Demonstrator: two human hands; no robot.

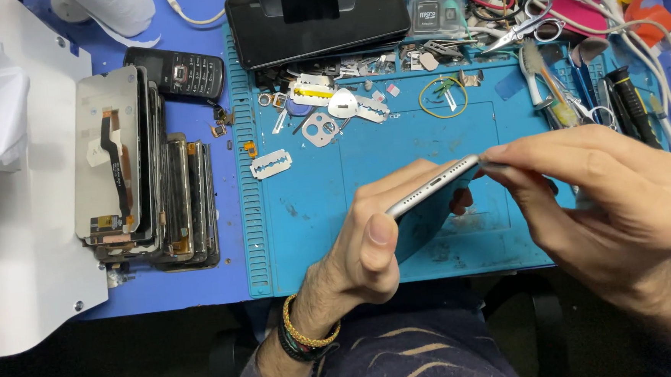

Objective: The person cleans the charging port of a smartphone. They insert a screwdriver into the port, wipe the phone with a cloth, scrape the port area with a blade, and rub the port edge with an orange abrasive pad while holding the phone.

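- Both hands grip one silver phone (pixel 433 187) above the blue work mat (pixel 425 138). Left hand (pixel 369 244) clasps the phone's lower part, thumb on the near edge and fingers curled behind it.
- Right hand (pixel 596 194) pinches at the phone's upper end; whether a small tool sits between the fingertips cannot be made out.
- Phone is held edge-on and tilted, its port edge facing the camera; screen and back are not visible.
- On the mat beyond the phone: a razor blade (pixel 271 163), a yellow rubber band (pixel 443 96), small metal parts (pixel 331 108) and a larger dark phone (pixel 315 17) lying face up.
- Right of the mat's centre: scissors (pixel 522 26), a brush (pixel 538 74), white cables (pixel 649 34), partly hidden by the right hand.
- On the desk (pixel 203 287), left of the mat: a stack of screen panels (pixel 147 168) and a black keypad phone (pixel 180 70).
- White sheet (pixel 17 251) is cut off at the left edge.
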